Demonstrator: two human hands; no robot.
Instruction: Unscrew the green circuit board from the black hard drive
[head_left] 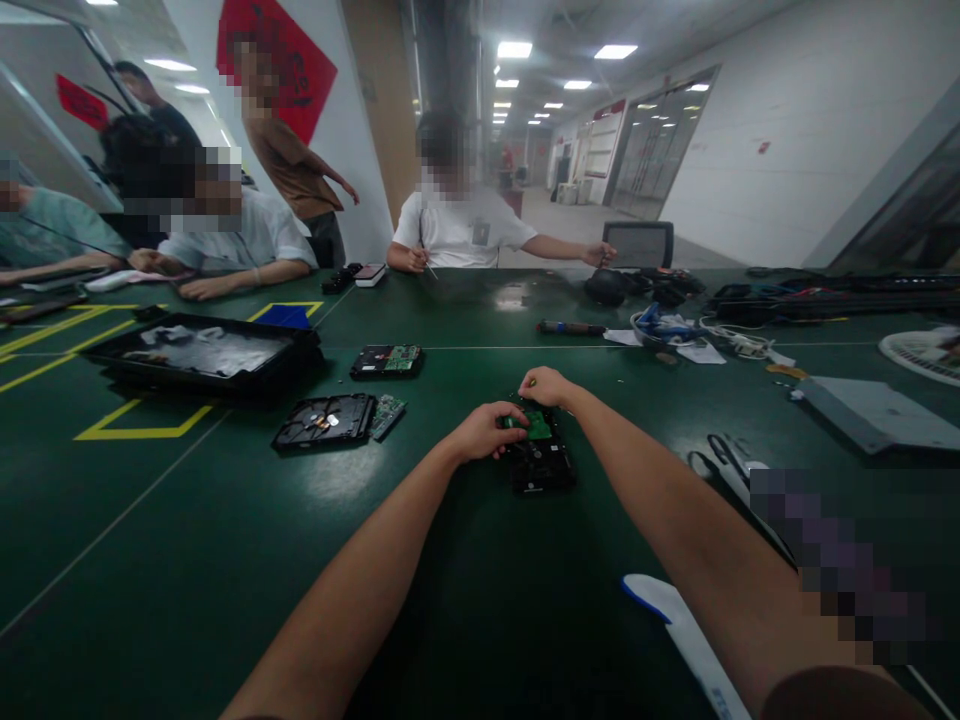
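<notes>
My hard drive (545, 467) lies on the green table (450, 580), its green circuit board (538, 426) apparently still on.
My left hand (487, 432) rests half-curled over its left edge, grip unclear; my right hand (547, 388) pinches at its far end, contents indistinct. Another drive (300, 430) sits beside a separate board (388, 415); mine seems only partway.

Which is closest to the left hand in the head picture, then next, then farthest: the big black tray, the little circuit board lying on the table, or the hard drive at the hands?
From the left hand:
1. Hard drive: right there, on its right side.
2. Little circuit board: off left.
3. Big black tray: farthest left.
</notes>
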